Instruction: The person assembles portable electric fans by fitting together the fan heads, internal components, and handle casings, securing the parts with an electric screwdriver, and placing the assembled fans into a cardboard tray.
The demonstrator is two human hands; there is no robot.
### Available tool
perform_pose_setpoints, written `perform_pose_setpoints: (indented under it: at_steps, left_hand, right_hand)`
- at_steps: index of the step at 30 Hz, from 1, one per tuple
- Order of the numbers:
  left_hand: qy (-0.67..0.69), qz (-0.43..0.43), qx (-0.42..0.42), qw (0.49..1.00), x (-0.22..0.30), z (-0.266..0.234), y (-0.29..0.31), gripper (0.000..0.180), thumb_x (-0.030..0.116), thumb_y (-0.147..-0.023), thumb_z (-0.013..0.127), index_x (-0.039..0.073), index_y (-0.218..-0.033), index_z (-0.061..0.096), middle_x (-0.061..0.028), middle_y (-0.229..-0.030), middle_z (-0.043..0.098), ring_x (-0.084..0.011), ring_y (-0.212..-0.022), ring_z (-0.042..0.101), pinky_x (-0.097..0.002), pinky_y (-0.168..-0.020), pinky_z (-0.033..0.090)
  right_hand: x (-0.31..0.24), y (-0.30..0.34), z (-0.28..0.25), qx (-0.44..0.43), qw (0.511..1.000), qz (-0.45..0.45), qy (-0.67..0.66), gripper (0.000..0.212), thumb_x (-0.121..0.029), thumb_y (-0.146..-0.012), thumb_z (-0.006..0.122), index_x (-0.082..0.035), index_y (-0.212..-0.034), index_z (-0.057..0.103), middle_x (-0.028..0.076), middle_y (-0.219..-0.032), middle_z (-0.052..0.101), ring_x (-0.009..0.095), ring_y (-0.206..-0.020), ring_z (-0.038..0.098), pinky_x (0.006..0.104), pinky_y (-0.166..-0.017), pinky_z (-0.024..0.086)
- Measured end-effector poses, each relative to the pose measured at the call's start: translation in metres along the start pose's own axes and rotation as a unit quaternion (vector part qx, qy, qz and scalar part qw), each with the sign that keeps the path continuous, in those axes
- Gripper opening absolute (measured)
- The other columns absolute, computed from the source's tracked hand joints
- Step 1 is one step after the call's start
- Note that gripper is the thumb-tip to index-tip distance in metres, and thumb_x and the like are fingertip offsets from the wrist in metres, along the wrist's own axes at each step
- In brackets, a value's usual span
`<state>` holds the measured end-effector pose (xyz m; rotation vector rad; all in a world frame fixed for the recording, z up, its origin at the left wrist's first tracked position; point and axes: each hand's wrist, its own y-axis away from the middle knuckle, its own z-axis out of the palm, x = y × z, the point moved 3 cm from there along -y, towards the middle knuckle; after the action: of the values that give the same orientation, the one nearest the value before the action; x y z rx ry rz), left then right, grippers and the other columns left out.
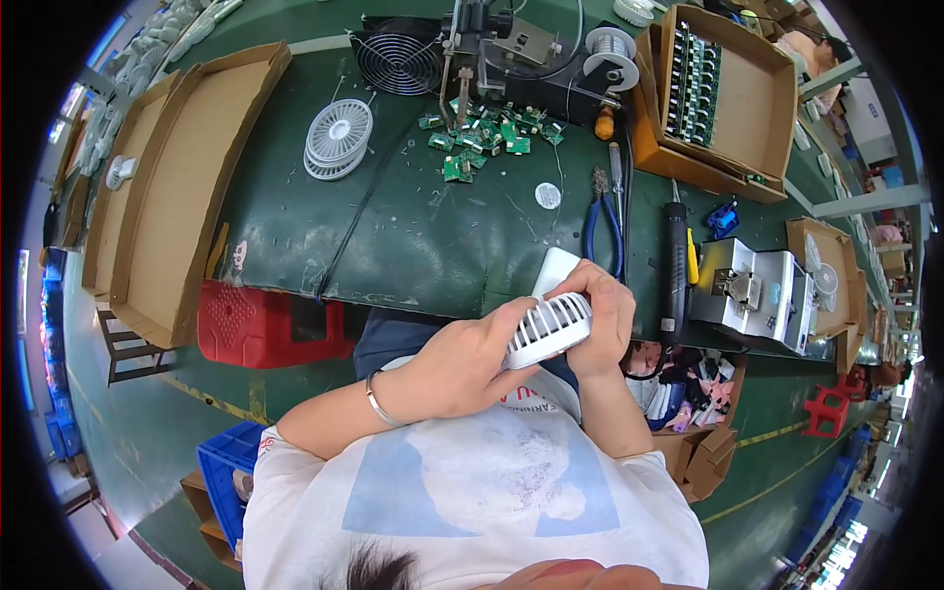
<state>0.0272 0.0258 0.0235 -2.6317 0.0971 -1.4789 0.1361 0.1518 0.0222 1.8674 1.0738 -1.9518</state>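
A small white handheld fan (551,329) is held in front of my chest, its slatted round head between both hands and its pale handle (557,271) pointing away toward the bench. My left hand (474,356) grips the head from the left, thumb below. From the right, my right hand (602,313) wraps round the head and the handle's base. Near the bench's far left lies a set of white round fan grilles (339,133). Several green circuit boards (482,138) are scattered under the soldering machine (477,59).
Blue-handled pliers (603,231), a screwdriver (617,172) and a black soldering iron (675,256) lie to the right. A cardboard box (752,88) holds boards at the back right. A metal fixture (752,295) sits nearer. Cardboard trays (187,197) stand left, above a red stool (241,324).
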Motion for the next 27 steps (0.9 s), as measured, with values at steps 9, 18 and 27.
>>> perform_pose_setpoints:
  at_steps: [9,18,27]
  left_hand:
    - [0.040,-0.076,0.104,0.991,-0.005,-0.078,0.048,0.036,0.019,-0.085,0.068,-0.001,-0.110,0.053,-0.0180,-0.088,0.063,-0.0270,-0.077,0.066,-0.0343,-0.068,0.051]
    - [0.348,-0.226,0.371,0.831,-0.092,-0.238,0.068,0.034,0.017,-0.091,0.057,0.000,-0.119,0.049,-0.0158,-0.104,0.064,-0.0170,-0.080,0.065,-0.0211,-0.056,0.051]
    - [0.280,-0.020,0.530,0.800,-0.084,-0.227,-0.010,0.035,0.008,-0.089,0.059,-0.004,-0.122,0.053,-0.0105,-0.113,0.060,-0.0179,-0.099,0.060,-0.0293,-0.090,0.047]
  right_hand:
    - [0.019,0.009,-0.015,-0.050,0.993,0.109,-0.013,0.048,-0.043,-0.095,0.047,0.000,-0.116,0.055,0.013,-0.112,0.060,0.023,-0.105,0.056,0.0363,-0.092,0.041]
    - [0.014,0.032,0.003,-0.252,0.885,-0.046,0.389,0.064,-0.010,-0.071,0.076,-0.007,-0.130,0.051,0.017,-0.142,0.039,0.040,-0.136,0.030,0.0480,-0.109,0.031]
    - [0.013,0.042,-0.008,-0.152,0.888,-0.053,0.432,0.048,0.004,-0.072,0.069,-0.007,-0.118,0.060,0.016,-0.137,0.046,0.037,-0.135,0.034,0.0452,-0.107,0.034]
